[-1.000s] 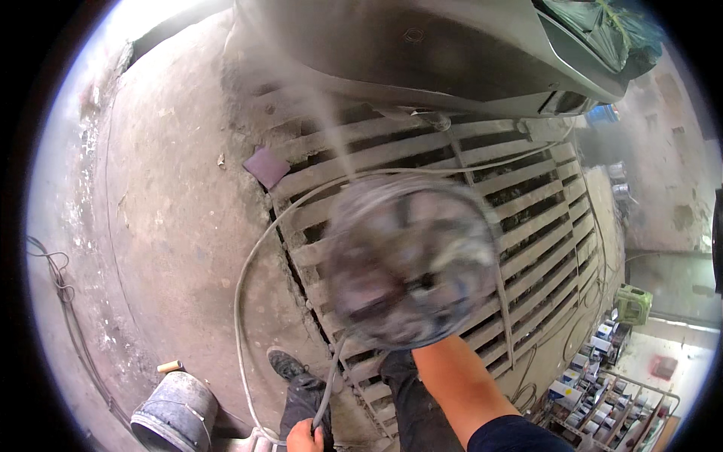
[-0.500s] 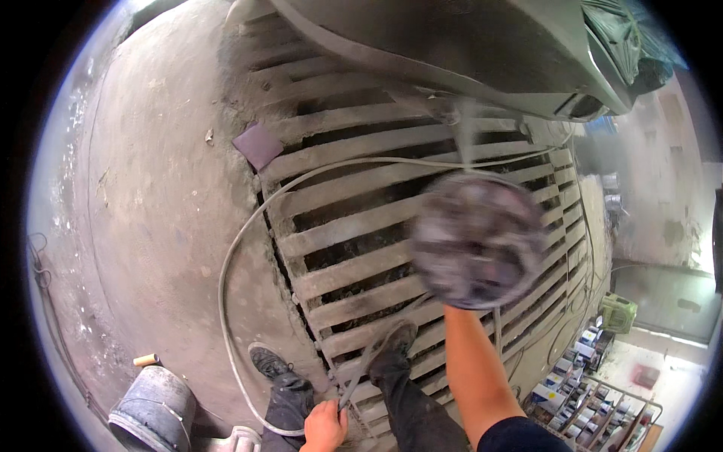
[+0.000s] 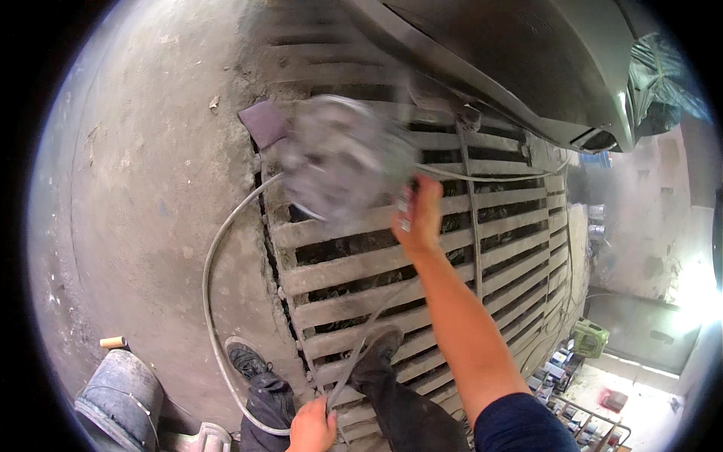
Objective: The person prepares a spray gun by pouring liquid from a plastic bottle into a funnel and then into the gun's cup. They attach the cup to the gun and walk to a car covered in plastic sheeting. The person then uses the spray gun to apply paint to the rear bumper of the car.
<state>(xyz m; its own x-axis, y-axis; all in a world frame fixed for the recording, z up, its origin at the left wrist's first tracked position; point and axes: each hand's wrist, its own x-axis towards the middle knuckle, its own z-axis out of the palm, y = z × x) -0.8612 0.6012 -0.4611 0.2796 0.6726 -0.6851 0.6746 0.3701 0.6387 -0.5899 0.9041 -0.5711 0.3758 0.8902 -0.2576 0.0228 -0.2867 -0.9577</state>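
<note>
My right hand [image 3: 423, 215] is closed round the handle of what looks like a spray gun [image 3: 343, 162], its large round cup smeared by motion. The gun is held out over the slatted floor grating, below the grey vehicle body panel [image 3: 520, 68]. A faint pale streak rises from it toward the panel. Low in the view, my left hand [image 3: 312, 426] is wrapped round a grey hose [image 3: 211, 279], which loops out over the floor on the left. Part of the hose passes behind the gun and is hidden there.
I stand at the edge of the slatted grating [image 3: 369, 271]. A purple square pad [image 3: 263, 124] lies by its left border. A grey bucket [image 3: 124, 399] and a small yellow roll [image 3: 113, 343] are at lower left; a green box [image 3: 590, 337] and shelves of containers [image 3: 553, 377] at right.
My right hand has swept the spray gun to the left and its handle now shows. My left hand keeps its hold on the hose. The whole view has shifted slightly.
</note>
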